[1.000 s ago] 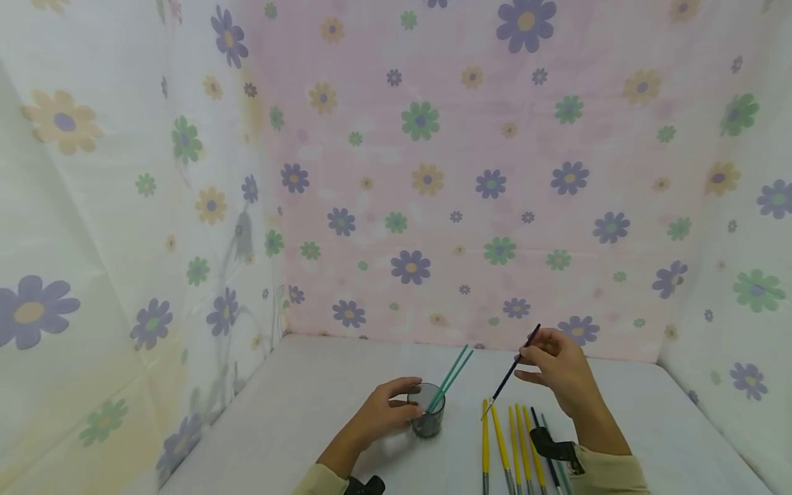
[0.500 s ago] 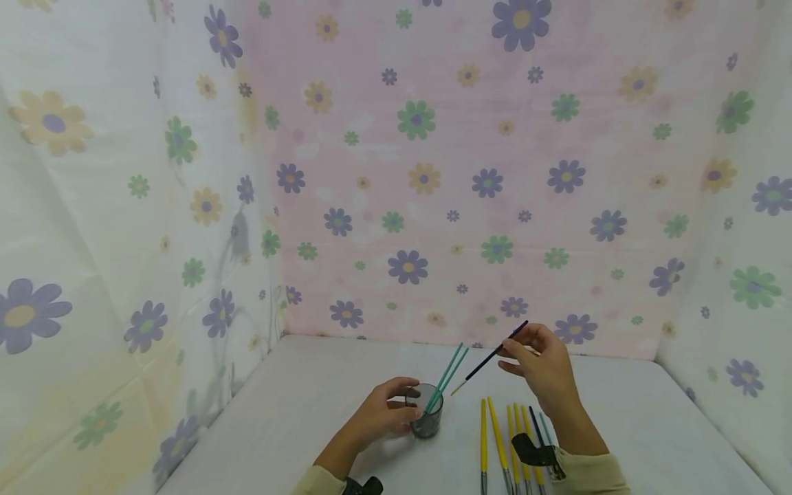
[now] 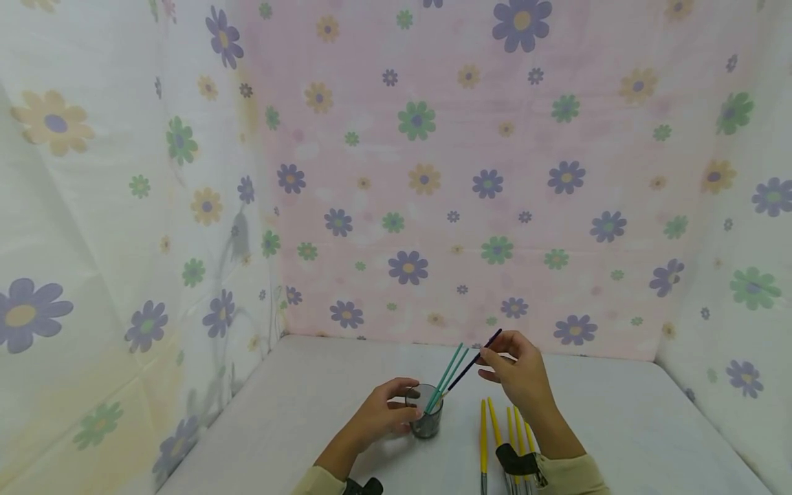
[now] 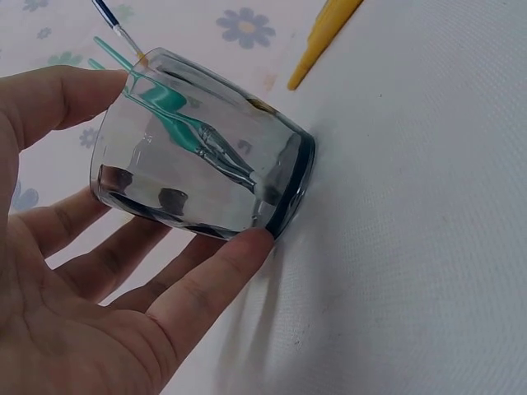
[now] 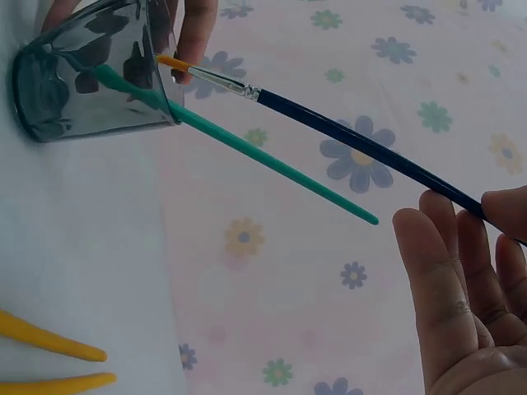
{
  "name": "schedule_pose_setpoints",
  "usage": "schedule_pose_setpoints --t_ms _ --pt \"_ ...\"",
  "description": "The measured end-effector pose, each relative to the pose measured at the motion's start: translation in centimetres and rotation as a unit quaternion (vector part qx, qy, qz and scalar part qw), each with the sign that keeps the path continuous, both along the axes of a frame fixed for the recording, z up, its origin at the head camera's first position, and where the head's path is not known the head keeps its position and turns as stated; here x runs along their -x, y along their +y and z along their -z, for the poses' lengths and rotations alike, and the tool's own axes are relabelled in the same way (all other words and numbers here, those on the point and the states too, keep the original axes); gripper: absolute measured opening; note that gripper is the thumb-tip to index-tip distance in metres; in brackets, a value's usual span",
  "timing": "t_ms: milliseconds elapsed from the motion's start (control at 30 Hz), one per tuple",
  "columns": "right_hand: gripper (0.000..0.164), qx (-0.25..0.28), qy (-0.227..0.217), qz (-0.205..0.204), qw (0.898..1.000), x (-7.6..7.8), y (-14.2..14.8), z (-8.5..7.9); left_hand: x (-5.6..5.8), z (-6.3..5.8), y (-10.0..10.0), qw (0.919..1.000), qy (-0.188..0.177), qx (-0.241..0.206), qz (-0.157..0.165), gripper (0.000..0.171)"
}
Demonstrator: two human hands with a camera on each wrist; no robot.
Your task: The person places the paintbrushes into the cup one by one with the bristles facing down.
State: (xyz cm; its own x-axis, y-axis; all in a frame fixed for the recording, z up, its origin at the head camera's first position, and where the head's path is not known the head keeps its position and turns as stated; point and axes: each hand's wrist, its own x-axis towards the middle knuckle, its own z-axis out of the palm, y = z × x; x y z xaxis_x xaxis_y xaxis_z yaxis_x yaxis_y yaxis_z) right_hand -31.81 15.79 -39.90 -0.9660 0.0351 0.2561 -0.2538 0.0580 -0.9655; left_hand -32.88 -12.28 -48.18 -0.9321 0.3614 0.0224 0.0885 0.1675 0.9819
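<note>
My left hand [image 3: 379, 416] holds a smoky clear glass [image 4: 214, 148] between thumb and fingers, the glass standing on the white table. Inside it, two green paintbrushes [image 3: 443, 378] lean with bristles down and handles sticking out to the right. My right hand [image 3: 520, 375] pinches a dark blue paintbrush [image 5: 354, 142] near the far end of its handle. That brush slants down to the left, and its orange bristles [image 5: 171, 62] are right at the glass's rim. In the right wrist view, the remaining fingers of the right hand are spread below the handle.
Several yellow-handled paintbrushes [image 3: 484, 433] lie side by side on the white table [image 3: 334, 371], right of the glass. My right forearm and its dark wrist mount [image 3: 516, 460] cover part of them. Flower-print cloth [image 3: 371, 137] hangs behind and on both sides.
My right hand has moved left, bringing the dark blue paintbrush from above the yellow brushes to the glass's rim. The left hand and glass have stayed in place.
</note>
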Motion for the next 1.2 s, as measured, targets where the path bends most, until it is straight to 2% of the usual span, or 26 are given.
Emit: schedule_pose_setpoints --t_ms 500,900,1200 --pt "0.026 -0.034 -0.021 -0.007 0.999 0.4 -2.1 1.9 -0.3 -0.1 0.2 1.0 -0.001 0.001 -0.004 0.059" --pt "0.025 -0.02 -0.048 -0.009 0.999 0.8 -2.8 3.1 0.0 0.1 0.2 0.9999 -0.008 0.002 -0.008 0.058" --pt "0.019 -0.035 -0.058 -0.007 0.998 1.0 -3.4 3.4 0.2 0.2 0.1 0.9999 -0.013 -0.001 -0.005 0.06"
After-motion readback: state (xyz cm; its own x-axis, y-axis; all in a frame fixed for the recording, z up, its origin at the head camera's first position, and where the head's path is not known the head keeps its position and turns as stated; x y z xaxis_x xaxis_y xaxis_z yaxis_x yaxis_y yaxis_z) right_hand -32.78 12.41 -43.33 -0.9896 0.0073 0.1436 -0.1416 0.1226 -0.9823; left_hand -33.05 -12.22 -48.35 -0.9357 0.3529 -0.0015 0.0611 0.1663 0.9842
